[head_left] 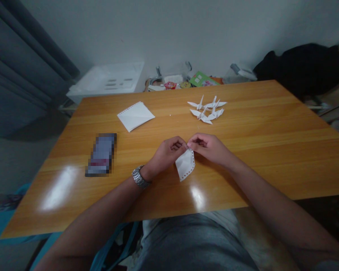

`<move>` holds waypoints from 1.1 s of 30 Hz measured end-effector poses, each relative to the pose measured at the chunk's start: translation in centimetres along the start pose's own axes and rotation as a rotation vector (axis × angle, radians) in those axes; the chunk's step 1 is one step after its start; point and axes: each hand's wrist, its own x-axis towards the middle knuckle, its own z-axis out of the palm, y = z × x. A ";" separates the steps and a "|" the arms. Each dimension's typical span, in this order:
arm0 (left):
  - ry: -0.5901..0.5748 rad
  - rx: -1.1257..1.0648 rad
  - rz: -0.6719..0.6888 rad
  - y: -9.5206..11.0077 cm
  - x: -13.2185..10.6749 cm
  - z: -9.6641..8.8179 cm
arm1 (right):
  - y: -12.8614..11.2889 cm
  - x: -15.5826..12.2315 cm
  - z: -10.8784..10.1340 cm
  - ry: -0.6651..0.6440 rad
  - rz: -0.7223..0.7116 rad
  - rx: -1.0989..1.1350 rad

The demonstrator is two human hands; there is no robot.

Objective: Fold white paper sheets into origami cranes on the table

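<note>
A small folded sheet of white paper (185, 165), with punched holes along its lower right edges, hangs between my hands above the table's near half. My left hand (171, 151), with a metal watch on its wrist, pinches the paper near its top. On the other side, my right hand (205, 146) is closed at the same top corner, thumb and finger pressed together. The fingertips of both hands nearly meet there and hide that corner. Beyond my hands stand several white folded paper cranes (207, 109), grouped close together.
A stack of white hole-edged paper (136, 116) lies at the back left of the wooden table (271, 150). Nearer, on the left, is a phone (101, 154) with a blurred screen. Behind the table are a white tray-like unit (110, 79) and a green booklet (203, 79).
</note>
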 end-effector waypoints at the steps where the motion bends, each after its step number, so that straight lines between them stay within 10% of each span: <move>1: 0.000 0.009 0.001 -0.1 0.0 0.0 | 0.0 0.0 0.0 0.000 -0.004 -0.012; 33: 0.036 0.089 -0.002 -0.5 0.2 -0.8 | 0.5 0.1 -0.1 0.048 0.009 -0.080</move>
